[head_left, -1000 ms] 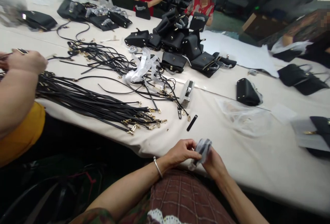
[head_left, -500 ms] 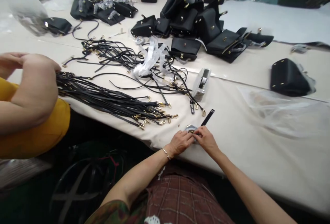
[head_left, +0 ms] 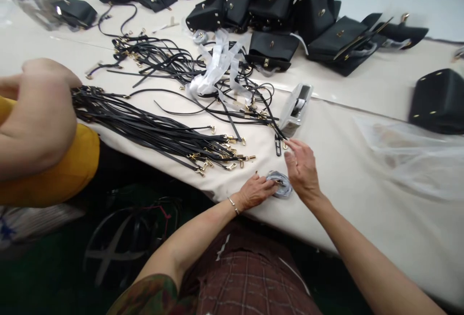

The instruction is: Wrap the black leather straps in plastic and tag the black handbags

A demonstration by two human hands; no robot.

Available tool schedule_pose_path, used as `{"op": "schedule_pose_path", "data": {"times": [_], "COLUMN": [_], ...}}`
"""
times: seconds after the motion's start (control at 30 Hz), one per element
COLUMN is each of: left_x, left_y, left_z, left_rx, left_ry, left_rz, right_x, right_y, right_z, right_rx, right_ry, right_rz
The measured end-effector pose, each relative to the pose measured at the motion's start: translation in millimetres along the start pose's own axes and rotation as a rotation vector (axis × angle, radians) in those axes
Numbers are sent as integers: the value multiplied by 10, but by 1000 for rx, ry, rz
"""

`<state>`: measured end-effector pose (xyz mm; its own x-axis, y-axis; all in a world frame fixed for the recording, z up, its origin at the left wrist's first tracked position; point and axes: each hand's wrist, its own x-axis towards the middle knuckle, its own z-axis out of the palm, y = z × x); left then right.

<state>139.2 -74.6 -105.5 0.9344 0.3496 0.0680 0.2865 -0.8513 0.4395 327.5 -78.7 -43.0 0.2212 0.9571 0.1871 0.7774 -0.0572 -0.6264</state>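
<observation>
Across the worksite runs a cloth-covered desk point(head_left: 344, 218), bearing a heap of black handbags point(head_left: 275, 3). Nearer lies a bundle of black straps point(head_left: 155, 131) with gold-coloured clasps. A tape dispenser point(head_left: 296, 109) stands beyond the right hand point(head_left: 303, 165), whose fingertips are near a strap end; its grip cannot be determined. The left hand point(head_left: 255, 191) has fingers together on a wrapped coil point(head_left: 285, 189), flat near the desk's front edge; clamping cannot be confirmed.
</observation>
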Motion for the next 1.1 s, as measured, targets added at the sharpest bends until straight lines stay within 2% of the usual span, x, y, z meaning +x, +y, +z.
{"op": "schedule_pose_path", "data": {"times": [0.07, 0.1, 0.17, 0.23, 0.3, 0.4, 0.57, 0.67, 0.77, 0.83, 0.93, 1.1], "left_x": [39, 48, 43, 14, -12, -1, 146, 213, 223, 209, 182, 159], "left_y": [26, 38, 49, 28, -24, -126, -242, -236, -170, -111, -32, 21], "left_z": [41, 60, 82, 78, 56, 32, 94, 169, 221, 233, 221, 137], "left_rx": [59, 90, 141, 168, 184, 212, 225, 204, 181, 177, 204, 311], "left_ry": [27, 44, 93, 161, 199, 178, 196, 236, 282, 289, 272, 207], "left_rz": [9, 10, 27, 54, 86, 141, 226, 209, 144, 98, 30, -15], "right_x": [-51, -104, -220, -300, -318, -259, -242, -467, -755, -861, -837, -645], "right_y": [118, 208, 399, 548, 625, 635, 561, 555, 626, 701, 778, 734], "right_z": [230, 340, 505, 578, 591, 581, 427, 203, 52, 50, 136, 221], "right_rx": [-209, -277, -318, -327, -340, -347, -311, -261, -144, -51, 68, 144], "right_ry": [-30, -53, -88, -115, -140, -153, -84, -25, -132, -182, -234, -352], "right_rz": [-196, -246, -262, -265, -287, -318, -373, -336, -318, -312, -213, 58]}}
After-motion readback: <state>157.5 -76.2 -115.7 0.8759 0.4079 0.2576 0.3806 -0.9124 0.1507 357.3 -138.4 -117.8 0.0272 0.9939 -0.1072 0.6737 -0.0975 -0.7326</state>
